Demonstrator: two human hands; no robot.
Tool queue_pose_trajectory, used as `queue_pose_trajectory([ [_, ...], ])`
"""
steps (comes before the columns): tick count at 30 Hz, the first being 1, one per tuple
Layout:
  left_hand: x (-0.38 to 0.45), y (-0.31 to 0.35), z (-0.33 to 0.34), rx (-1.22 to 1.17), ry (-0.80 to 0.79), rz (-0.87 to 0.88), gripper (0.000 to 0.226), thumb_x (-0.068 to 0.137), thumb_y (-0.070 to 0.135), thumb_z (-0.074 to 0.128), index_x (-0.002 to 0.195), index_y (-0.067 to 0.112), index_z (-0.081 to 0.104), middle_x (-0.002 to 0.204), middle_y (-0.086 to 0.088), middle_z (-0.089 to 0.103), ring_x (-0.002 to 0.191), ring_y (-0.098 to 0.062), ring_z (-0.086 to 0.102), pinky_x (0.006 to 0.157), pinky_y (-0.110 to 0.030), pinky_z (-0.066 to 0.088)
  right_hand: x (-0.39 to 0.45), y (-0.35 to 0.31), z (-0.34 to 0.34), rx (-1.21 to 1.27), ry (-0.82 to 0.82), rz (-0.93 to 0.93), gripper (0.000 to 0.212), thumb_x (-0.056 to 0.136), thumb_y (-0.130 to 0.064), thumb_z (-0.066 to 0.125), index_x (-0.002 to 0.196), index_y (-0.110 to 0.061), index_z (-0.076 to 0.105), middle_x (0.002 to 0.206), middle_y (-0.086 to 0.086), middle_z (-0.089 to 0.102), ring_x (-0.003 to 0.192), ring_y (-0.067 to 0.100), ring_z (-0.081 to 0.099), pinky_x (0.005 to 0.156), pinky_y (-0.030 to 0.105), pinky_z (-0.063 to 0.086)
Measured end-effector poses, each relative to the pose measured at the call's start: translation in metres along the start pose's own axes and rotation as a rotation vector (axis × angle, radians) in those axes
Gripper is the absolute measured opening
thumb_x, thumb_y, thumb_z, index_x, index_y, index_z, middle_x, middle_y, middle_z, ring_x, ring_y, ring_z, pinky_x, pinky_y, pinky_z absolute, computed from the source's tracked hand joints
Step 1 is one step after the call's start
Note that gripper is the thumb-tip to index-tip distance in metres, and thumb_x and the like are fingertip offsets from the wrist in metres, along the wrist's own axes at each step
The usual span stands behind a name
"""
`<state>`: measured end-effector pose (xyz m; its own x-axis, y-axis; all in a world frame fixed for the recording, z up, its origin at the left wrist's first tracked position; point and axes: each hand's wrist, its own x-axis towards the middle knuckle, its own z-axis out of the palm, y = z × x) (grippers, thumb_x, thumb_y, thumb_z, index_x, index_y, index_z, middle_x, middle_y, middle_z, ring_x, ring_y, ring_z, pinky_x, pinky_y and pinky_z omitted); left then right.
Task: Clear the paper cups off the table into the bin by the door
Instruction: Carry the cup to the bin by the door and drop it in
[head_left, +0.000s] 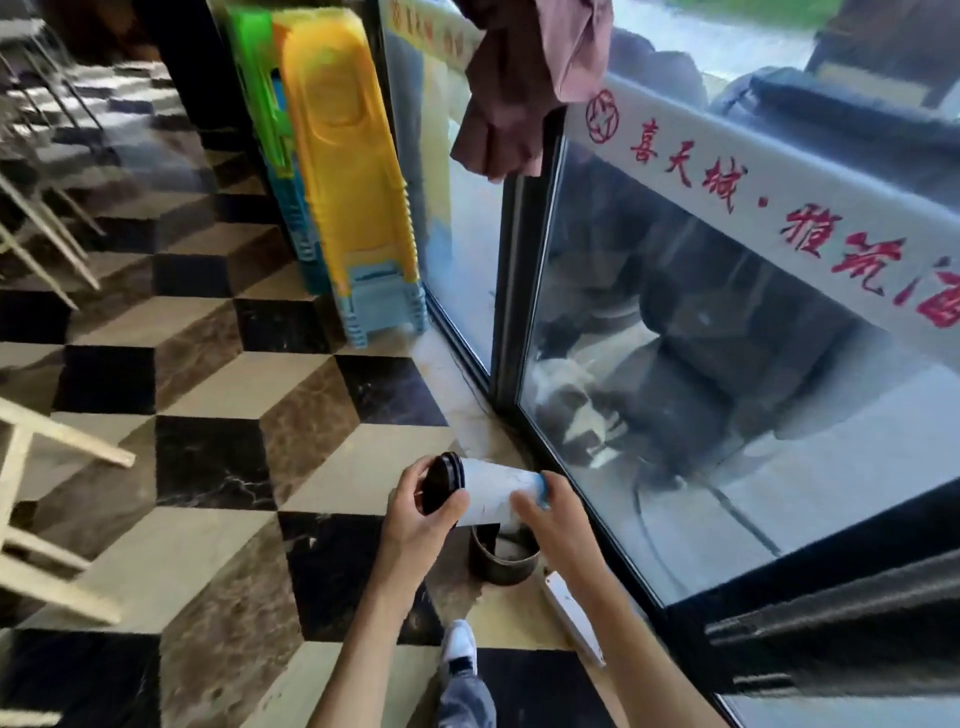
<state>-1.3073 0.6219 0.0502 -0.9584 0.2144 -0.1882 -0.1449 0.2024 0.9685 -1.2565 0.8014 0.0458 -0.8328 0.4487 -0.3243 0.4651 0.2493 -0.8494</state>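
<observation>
From the head camera, looking down: both hands hold one white paper cup (493, 493) sideways, above a small dark bin (501, 558) that stands on the patterned floor (208, 389) just beside the glass door (701, 389). The left hand (415, 525) wraps its fingers (410, 475) over the cup's black lid (441, 480), thumb pressed on the lid's near edge, so that hand is closed around the lidded end. The right hand (550, 519) grips the cup's base, where a blue band shows, fingers curled round it. The bin's mouth is partly hidden by the cup and the right hand; something pale lies inside. A white flat object (574, 618) rests on the floor beside the bin. A shoe (460, 644) shows below. Stacked yellow and blue plastic stools (343, 171) lean by the door frame further off.
</observation>
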Motion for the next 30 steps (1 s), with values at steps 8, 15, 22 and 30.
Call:
queue_pose_trajectory([
  [8, 0.120, -0.012, 0.029, 0.042, -0.068, -0.136, 0.060, 0.079, 0.036, 0.074, 0.136, 0.030, 0.055, 0.135, 0.005, 0.060, 0.125, -0.005, 0.055, 0.109, -0.040, 0.045, 0.118, 0.005, 0.010, -0.017, 0.026, 0.136, 0.058, 0.084, -0.043, 0.061, 0.134, -0.018, 0.045, 0.121, 0.001, 0.060, 0.102, 0.016, 0.060, 0.089, 0.036, 0.051],
  [15, 0.191, -0.130, 0.078, 0.096, -0.082, -0.352, 0.071, 0.070, 0.046, 0.074, 0.137, 0.034, 0.054, 0.138, 0.008, 0.060, 0.130, -0.010, 0.054, 0.110, -0.040, 0.044, 0.217, 0.117, 0.049, -0.069, -0.047, 0.305, 0.063, 0.087, -0.043, 0.058, 0.143, -0.022, 0.037, 0.127, -0.002, 0.058, 0.106, 0.014, 0.056, 0.081, 0.026, 0.043],
  [22, 0.252, -0.329, 0.138, 0.128, -0.086, -0.524, 0.045, 0.085, 0.025, 0.075, 0.119, 0.048, 0.056, 0.123, 0.027, 0.059, 0.111, 0.016, 0.057, 0.079, -0.003, 0.044, 0.312, 0.299, 0.120, -0.065, -0.117, 0.491, 0.063, 0.088, -0.040, 0.057, 0.144, -0.023, 0.035, 0.122, -0.001, 0.056, 0.096, 0.011, 0.058, 0.064, 0.015, 0.039],
  [30, 0.293, -0.465, 0.188, 0.143, -0.120, -0.623, 0.068, 0.076, 0.043, 0.068, 0.141, 0.035, 0.049, 0.144, 0.007, 0.055, 0.135, -0.013, 0.048, 0.112, -0.041, 0.040, 0.377, 0.433, 0.165, -0.115, -0.137, 0.540, 0.061, 0.089, -0.041, 0.055, 0.143, -0.022, 0.036, 0.117, -0.008, 0.051, 0.083, 0.003, 0.051, 0.055, 0.011, 0.033],
])
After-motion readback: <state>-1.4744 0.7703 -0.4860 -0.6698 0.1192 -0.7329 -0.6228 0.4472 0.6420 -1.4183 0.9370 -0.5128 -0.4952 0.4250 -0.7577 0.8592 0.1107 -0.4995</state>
